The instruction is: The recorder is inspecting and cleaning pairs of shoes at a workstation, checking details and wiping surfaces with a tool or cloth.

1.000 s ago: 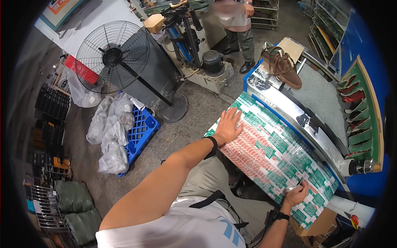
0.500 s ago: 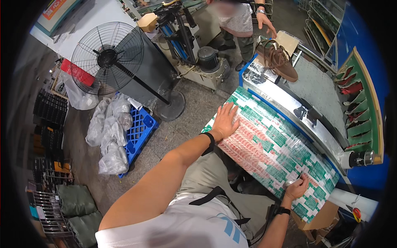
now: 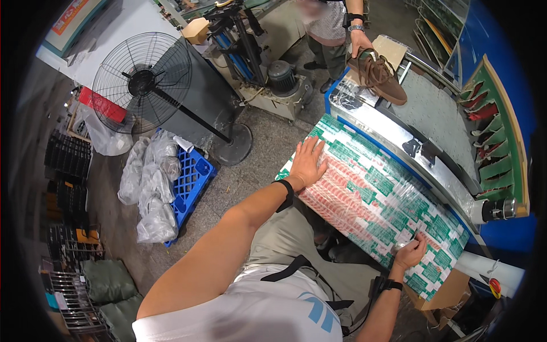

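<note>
The left hand point(image 3: 307, 165) lies spread flat on the green-and-red patterned plastic-covered sheet point(image 3: 370, 196), while the right hand point(image 3: 409, 252) pinches a small thin tool point(image 3: 415, 233) at its near edge, so the sheet likely needs steady holding next.

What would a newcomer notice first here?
The green and red patterned sheet across the bench, with the left hand flat on its near end and the right hand holding a small tool at its far end. Next, the big black fan on the floor to the left, and a co-worker's hand on a brown shoe at the top.
</note>
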The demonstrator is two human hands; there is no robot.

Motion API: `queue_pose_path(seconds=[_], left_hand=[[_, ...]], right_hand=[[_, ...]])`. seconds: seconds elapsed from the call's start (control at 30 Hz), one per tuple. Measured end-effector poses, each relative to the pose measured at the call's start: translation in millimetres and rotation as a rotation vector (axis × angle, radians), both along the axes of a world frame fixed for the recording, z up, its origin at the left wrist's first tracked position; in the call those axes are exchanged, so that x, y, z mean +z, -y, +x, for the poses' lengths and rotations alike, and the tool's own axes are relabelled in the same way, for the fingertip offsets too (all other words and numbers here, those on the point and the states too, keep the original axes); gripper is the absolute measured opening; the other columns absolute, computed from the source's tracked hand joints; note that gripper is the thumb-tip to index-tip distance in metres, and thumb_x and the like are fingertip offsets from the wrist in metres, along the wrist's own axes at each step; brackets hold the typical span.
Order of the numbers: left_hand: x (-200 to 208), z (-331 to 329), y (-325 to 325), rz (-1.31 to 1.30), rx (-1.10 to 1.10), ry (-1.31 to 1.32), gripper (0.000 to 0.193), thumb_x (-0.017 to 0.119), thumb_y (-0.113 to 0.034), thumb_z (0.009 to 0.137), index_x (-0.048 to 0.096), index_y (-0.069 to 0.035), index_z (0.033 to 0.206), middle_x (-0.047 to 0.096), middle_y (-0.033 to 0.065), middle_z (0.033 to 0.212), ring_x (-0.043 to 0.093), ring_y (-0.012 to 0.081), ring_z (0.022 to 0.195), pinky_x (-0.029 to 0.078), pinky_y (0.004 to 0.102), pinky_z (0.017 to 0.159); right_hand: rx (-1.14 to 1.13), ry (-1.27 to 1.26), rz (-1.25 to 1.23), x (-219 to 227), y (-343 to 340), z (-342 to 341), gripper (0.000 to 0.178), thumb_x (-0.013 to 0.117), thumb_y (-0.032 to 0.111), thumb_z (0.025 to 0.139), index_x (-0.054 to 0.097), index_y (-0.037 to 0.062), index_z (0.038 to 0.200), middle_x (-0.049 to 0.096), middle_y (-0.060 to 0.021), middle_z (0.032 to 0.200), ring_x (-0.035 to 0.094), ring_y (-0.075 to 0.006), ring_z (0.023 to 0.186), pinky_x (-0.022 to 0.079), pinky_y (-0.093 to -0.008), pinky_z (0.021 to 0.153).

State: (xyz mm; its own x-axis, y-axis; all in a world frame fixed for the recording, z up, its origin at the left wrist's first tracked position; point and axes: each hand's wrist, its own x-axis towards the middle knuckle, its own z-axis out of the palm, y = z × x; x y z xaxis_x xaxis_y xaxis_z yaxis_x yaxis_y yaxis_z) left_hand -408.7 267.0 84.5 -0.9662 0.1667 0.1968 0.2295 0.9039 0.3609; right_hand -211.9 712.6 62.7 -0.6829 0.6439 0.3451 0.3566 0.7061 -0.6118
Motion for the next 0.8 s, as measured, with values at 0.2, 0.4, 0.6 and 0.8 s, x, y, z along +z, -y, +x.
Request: queue_pose_path(seconds=[0.2, 0.4, 0.6, 0.8], left_hand=[[0.7, -0.7, 1.7, -0.016, 0.007, -0.004, 0.072, 0.064, -0.040, 0.101, 0.045, -0.007, 0.162, 0.038, 0.0231, 0.169, 0.031, 0.0431, 0.159, 0.019, 0.0597, 0.133], [-1.1, -1.8, -0.3, -0.011, -0.006, -0.015, 0.072, 0.065, -0.037, 0.100, 0.046, -0.007, 0.162, 0.039, 0.0233, 0.168, 0.032, 0.0433, 0.158, 0.021, 0.0609, 0.132], [-2.5, -0.1, 1.3, -0.003, -0.005, -0.035, 0.072, 0.066, -0.036, 0.099, 0.046, -0.007, 0.162, 0.040, 0.0239, 0.167, 0.033, 0.0449, 0.157, 0.021, 0.0619, 0.132], [-1.1, -0.4, 0.8, 0.001, -0.011, -0.042, 0.070, 0.065, -0.036, 0.100, 0.047, -0.006, 0.160, 0.040, 0.0243, 0.166, 0.034, 0.0454, 0.157, 0.022, 0.0628, 0.131]], right_hand=[[0.014, -0.034, 0.035, -4.1, -1.0, -1.9, 0.033, 0.052, 0.017, 0.099, 0.078, 0.0003, 0.109, 0.076, -0.0168, 0.118, 0.068, -0.0394, 0.115, 0.052, -0.0487, 0.103], [-0.013, 0.015, -0.028, -0.6, -2.0, 0.6, 0.034, 0.052, 0.017, 0.099, 0.078, 0.0002, 0.109, 0.076, -0.0169, 0.117, 0.068, -0.0392, 0.114, 0.052, -0.0494, 0.102], [0.009, -0.010, -0.009, -1.7, -2.0, 0.7, 0.033, 0.052, 0.016, 0.098, 0.079, -0.0008, 0.108, 0.076, -0.0171, 0.117, 0.069, -0.0397, 0.114, 0.052, -0.0491, 0.103], [0.010, -0.030, 0.045, -3.3, -1.3, 0.1, 0.034, 0.051, 0.016, 0.101, 0.079, -0.0023, 0.109, 0.076, -0.0165, 0.116, 0.069, -0.0394, 0.112, 0.053, -0.0492, 0.102]])
